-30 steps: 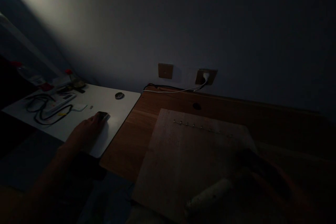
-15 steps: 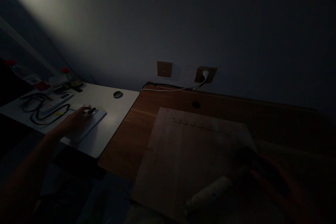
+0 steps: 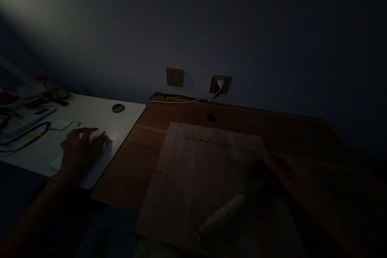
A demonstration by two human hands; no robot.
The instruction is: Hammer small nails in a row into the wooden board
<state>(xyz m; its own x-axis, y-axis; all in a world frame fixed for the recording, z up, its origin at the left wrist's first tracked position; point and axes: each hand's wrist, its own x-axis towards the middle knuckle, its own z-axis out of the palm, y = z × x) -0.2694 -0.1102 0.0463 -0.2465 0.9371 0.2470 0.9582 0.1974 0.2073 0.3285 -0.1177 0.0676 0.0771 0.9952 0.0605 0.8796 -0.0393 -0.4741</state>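
Observation:
On the white table at left, my left hand [image 3: 79, 150] is curled with its fingers bent together over a small light-coloured thing, too dark to name. Beneath and beside it lies a flat pale piece, mostly hidden. My right hand [image 3: 287, 171] is in deep shadow over the right side of a wooden board [image 3: 178, 177], close to a dark object [image 3: 261, 167]; its grip is unclear. A pale, thick handle-like piece [image 3: 222, 213] lies slanted on the board, its far end lost in shadow. Several small metal pieces [image 3: 207, 139] stand in a row along the board's far part.
The brown wooden desk [image 3: 133, 169] adjoins the white table [image 3: 90, 107]. A round tin-like item [image 3: 117, 107], a dark cable [image 3: 26, 143] and a power strip [image 3: 33, 117] lie at left. A plug [image 3: 220, 84] sits in the wall socket, its cables running along the desk's back.
The view has turned right, so everything sits farther left. My left hand has come nearer over the pale flat piece, covering the white-and-black item. My right hand has shifted toward the board's far right edge.

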